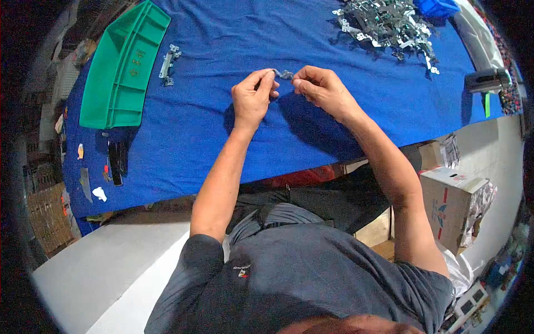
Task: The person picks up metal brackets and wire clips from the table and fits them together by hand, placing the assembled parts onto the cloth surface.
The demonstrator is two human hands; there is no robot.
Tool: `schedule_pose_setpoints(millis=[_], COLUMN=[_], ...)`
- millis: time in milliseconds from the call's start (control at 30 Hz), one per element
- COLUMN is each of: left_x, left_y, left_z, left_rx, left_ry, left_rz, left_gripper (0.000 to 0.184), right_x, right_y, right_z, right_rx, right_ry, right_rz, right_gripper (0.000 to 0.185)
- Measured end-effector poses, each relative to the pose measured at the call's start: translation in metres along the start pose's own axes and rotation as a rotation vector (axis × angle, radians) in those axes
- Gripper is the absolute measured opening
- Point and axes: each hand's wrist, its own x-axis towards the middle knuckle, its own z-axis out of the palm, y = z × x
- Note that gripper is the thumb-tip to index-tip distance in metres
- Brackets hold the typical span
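Observation:
A small metal bracket (285, 73) is held above the blue cloth, between my two hands. My left hand (253, 99) is closed in a pinch on its left end. At the other end, the thumb and forefinger of my right hand (324, 92) are pinched together on the bracket. My fingertips hide both ends of it. To the left, a similar metal bracket (169, 65) lies by itself on the cloth. A heap of such metal brackets (384, 25) is spread at the back right.
A green compartment tray (128, 93) with several small brass-coloured pieces stands at the left. Part of a blue bin (438, 7) shows at the back right. A dark clamp-like object (488, 80) sits at the right edge of the blue cloth (217, 39). A cardboard box (445, 206) is below.

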Motion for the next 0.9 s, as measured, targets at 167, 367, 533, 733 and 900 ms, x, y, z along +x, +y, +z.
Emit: schedule_pose_setpoints(millis=[167, 367, 533, 733, 900], left_x=[-0.001, -0.002, -0.001, -0.002, -0.002], left_y=[-0.001, 0.001, 0.005, 0.011, 0.01], left_z=[0.0, -0.002, -0.003, -0.002, -0.002], left_rx=[-0.012, 0.071, 0.172, 0.19, 0.242], left_ry=[-0.012, -0.024, -0.046, -0.096, -0.179], left_rz=[0.017, 0.156, 0.289, 0.28, 0.335], left_gripper=[0.018, 0.014, 0.012, 0.013, 0.013], right_x=[0.003, 0.003, 0.002, 0.007, 0.005], right_y=[0.007, 0.009, 0.0, 0.008, 0.002], right_z=[-0.002, -0.002, -0.004, -0.01, -0.006], right_rx=[-0.09, -0.309, 0.178, 0.151, 0.174], right_ry=[0.024, 0.068, 0.037, -0.082, 0.084], right_rz=[-0.01, -0.031, 0.075, 0.143, 0.035], right_gripper=[0.018, 0.017, 0.017, 0.019, 0.019])
